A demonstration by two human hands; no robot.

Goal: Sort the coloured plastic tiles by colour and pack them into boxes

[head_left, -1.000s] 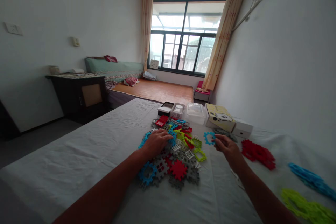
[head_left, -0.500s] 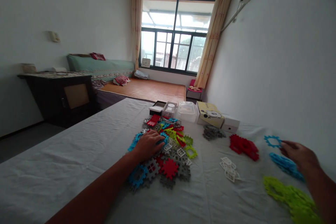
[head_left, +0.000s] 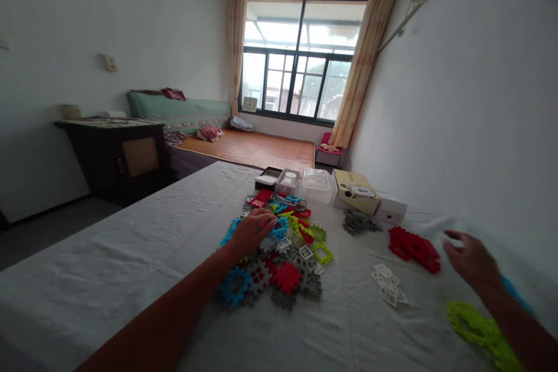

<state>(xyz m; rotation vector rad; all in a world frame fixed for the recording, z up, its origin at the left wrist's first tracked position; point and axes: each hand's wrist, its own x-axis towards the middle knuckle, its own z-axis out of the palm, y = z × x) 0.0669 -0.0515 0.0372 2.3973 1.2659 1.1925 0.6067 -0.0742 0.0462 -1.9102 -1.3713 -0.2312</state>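
A mixed pile of toothed plastic building pieces, with a red piece (head_left: 288, 278) and a blue ring-shaped piece (head_left: 236, 287) at its near side, lies on the white-covered table (head_left: 143, 256). Over the pile's left part, my left hand (head_left: 251, 233) has its fingers curled on a blue building piece (head_left: 281, 226); its palm side is hidden. My right hand (head_left: 473, 258) hovers right of a stack of red pieces (head_left: 414, 249), thumb and fingers apart, nothing in it. Below it are blue pieces (head_left: 517, 295), mostly covered by the forearm, and lime-green pieces (head_left: 479, 328).
White window-shaped pieces (head_left: 387, 285) and a heap of grey pieces (head_left: 361, 222) lie between the pile and my right hand. Behind stand a small open box (head_left: 267, 179), a clear plastic container (head_left: 316, 183), a yellow box (head_left: 355, 192) and a white box (head_left: 391, 209).
My right hand has let go of the blue ring-shaped piece and moved left toward the red stack. The left hand stays on the pile. The view has turned slightly left.
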